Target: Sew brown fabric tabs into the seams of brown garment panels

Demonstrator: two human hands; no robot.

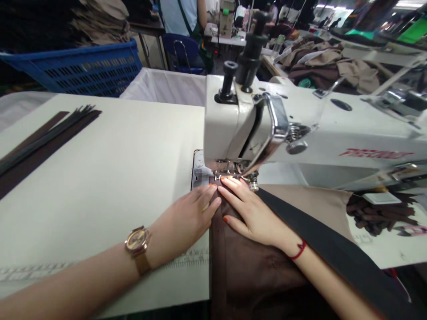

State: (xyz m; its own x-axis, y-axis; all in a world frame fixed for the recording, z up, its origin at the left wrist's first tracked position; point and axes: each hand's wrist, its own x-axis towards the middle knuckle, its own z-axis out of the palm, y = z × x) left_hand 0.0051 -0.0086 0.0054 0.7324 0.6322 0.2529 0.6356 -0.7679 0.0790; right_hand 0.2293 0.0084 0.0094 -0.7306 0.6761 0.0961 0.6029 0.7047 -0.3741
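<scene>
A white sewing machine point(222, 126) stands over the table, its presser foot point(218, 175) low above the metal needle plate point(199, 173). Dark brown fabric point(247, 262) runs from under the foot down over the table's front edge. My left hand point(187, 218), wearing a gold watch, has its fingers stretched out, fingertips at the fabric's left edge just before the foot. Flat on the cloth, fingers spread, lies my right hand point(255, 215), its fingertips close to the foot. A black strip point(310, 235) and a beige piece of cloth point(307, 200) lie beyond my right forearm.
Dark strips point(50, 138) lie at the table's left. To the right are a heap of brown scraps point(376, 213) and pink-handled snips point(412, 230). A measuring tape point(180, 261) runs along the front. A blue basket point(93, 66) and a seated person point(182, 20) are behind.
</scene>
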